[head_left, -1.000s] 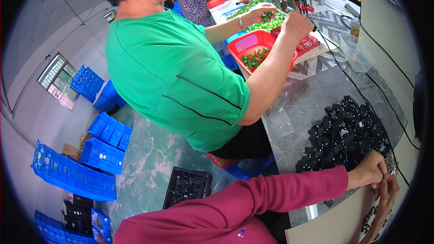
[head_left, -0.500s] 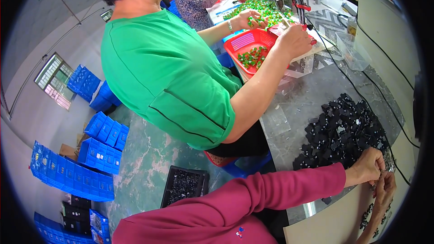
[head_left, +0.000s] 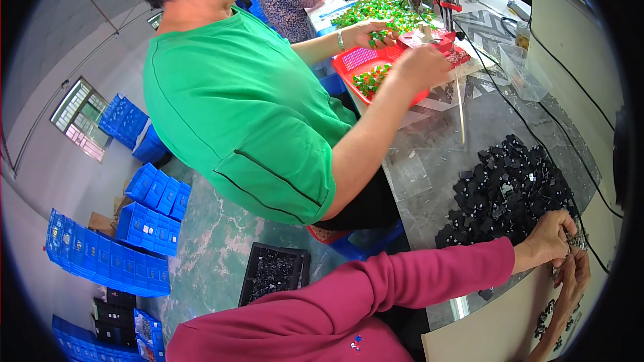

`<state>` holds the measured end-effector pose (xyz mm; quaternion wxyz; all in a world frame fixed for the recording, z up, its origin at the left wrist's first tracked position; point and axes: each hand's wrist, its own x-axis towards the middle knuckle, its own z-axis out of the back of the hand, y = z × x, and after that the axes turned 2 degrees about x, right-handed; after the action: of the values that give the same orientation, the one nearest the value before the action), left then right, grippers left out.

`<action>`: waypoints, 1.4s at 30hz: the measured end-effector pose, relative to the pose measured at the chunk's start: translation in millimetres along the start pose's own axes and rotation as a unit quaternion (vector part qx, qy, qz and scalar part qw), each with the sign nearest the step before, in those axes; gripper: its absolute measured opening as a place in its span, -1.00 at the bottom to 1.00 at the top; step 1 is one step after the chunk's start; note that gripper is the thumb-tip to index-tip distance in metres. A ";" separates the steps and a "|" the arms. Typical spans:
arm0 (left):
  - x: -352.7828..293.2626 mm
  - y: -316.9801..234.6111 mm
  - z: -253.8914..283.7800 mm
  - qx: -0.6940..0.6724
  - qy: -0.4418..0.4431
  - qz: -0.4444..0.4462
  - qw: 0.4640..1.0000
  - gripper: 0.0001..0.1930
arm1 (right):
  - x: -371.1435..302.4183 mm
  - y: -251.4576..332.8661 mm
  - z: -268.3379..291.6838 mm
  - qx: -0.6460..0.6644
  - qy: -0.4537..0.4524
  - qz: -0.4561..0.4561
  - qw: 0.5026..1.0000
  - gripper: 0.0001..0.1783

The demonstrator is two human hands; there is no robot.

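Left hand (head_left: pixel 549 236) and right hand (head_left: pixel 573 275) still meet, fingers curled, near the table's (head_left: pixel 429 144) lower-right corner — contents indiscernible. Handling continues beside black pieces (head_left: pixel 503 204).

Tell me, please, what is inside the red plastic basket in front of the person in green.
The red basket holds small green and orange pieces. The co-worker's forearm covers part of it, so whatever lies there is hidden, as is anything beneath the top layer.

We see a raspberry-coloured sweatshirt (head_left: pixel 288 325) on the near side, its long left sleeve (head_left: pixel 436 275) creased in soft folds and ending at the wrist. A small blue, red and white emblem (head_left: pixel 356 343) marks its front; our left hand (head_left: pixel 551 237) is bare.
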<state>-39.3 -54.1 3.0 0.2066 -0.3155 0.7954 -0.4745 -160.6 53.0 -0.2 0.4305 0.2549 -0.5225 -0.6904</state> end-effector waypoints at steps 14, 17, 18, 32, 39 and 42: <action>-2.9 -0.5 -0.7 0.022 0.016 -0.028 0.999 -0.59 | 1.2 -10.7 4.0 0.051 0.005 0.010 0.999 -0.79; -2.1 0.8 -1.4 0.036 0.019 -0.038 0.998 -0.59 | 1.9 -10.9 6.8 0.040 0.005 -0.002 0.999 -0.79; -2.2 0.8 -1.6 0.032 0.020 -0.035 0.999 -0.59 | 2.2 -11.2 7.6 0.035 0.004 -0.007 0.999 -0.80; -3.9 1.5 0.9 0.117 0.025 -0.085 0.989 -0.67 | 8.0 -14.0 10.2 0.026 -0.020 -0.044 0.999 -0.91; -10.5 -1.3 -9.4 0.055 0.056 -0.052 0.996 -0.71 | 0.5 3.8 30.0 -0.051 -0.038 -0.060 0.996 -0.88; -16.4 -10.1 -19.9 0.002 0.095 -0.021 0.995 -0.72 | -11.7 9.8 59.6 -0.253 -0.124 0.005 0.960 -0.83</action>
<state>-36.9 -33.8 21.7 0.1204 -0.2852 0.8035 -0.5085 -199.4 92.1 27.2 0.4161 0.0478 -0.3813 -0.8241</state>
